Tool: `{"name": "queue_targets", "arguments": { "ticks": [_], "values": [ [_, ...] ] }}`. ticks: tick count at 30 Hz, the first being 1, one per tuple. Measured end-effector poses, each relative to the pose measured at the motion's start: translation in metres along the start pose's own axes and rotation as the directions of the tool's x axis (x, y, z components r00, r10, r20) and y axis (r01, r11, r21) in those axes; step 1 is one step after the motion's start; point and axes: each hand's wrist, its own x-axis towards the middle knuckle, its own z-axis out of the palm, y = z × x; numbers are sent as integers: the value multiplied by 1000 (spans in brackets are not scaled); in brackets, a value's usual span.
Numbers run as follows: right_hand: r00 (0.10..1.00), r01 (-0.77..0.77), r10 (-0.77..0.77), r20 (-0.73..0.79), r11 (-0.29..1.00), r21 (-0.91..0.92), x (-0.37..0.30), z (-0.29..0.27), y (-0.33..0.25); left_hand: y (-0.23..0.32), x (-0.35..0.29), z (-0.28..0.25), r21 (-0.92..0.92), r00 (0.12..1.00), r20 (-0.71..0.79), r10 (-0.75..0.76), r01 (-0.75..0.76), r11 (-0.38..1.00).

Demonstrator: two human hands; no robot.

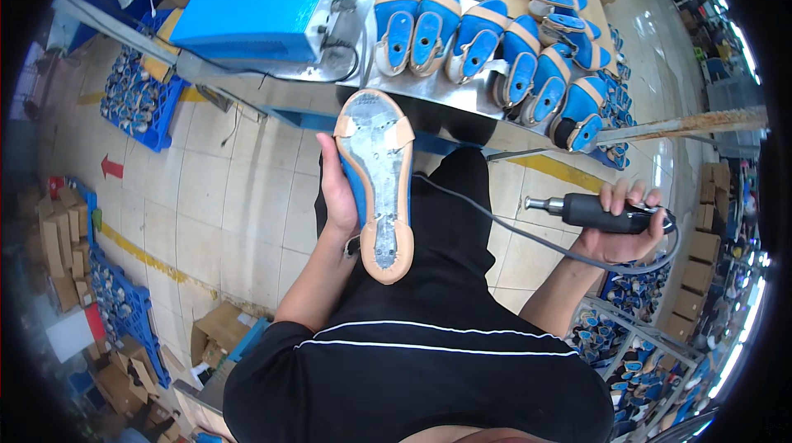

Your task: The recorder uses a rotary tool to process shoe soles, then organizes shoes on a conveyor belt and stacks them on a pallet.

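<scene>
Two bare hands reach out past our black clothes. Our left hand is partly open, with its thumb along the side of one blue and tan shoe. The other fingers hide behind it, so we cannot tell how they bend. That shoe is up in front of our lap, with its bottom facing us and its wide end toward the table. Our right hand curls around a black tool, well apart from the shoe. A gray cord comes off the tool's back end, crosses our right wrist and goes behind the shoe.

Past that is the shiny table. Six blue and tan shoes sit in a row on it, with more shoes crowded behind them on the right. A big blue box fills the left side. A rusty bar sticks out near the table's right corner.

Farther off, a blue pallet full of shoes is on the left, near a red arrow on the floor. Brown boxes are stacked far to the right.
</scene>
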Motion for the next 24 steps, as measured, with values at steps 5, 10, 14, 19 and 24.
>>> {"name": "queue_targets", "arguments": {
  "ticks": [5,10,14,19,24],
  "values": [
    [982,43,-45,-186,999,-14,-29,-13,-7,-5,0,8,75,999,-50,-18,22,997],
    [939,129,-127,-319,992,-15,-39,-29,-19,-2,14,53,358,995,102,-8,-29,933],
    [898,151,-146,-416,988,-21,-56,-43,-34,4,47,118,633,972,229,45,-184,752],
    [837,187,-173,-519,982,-27,-73,-55,-45,0,118,200,809,849,526,43,-516,282],
    [783,187,-172,-598,982,-37,-87,-77,-50,-32,197,273,674,714,699,32,-643,-363]
  ]
}}
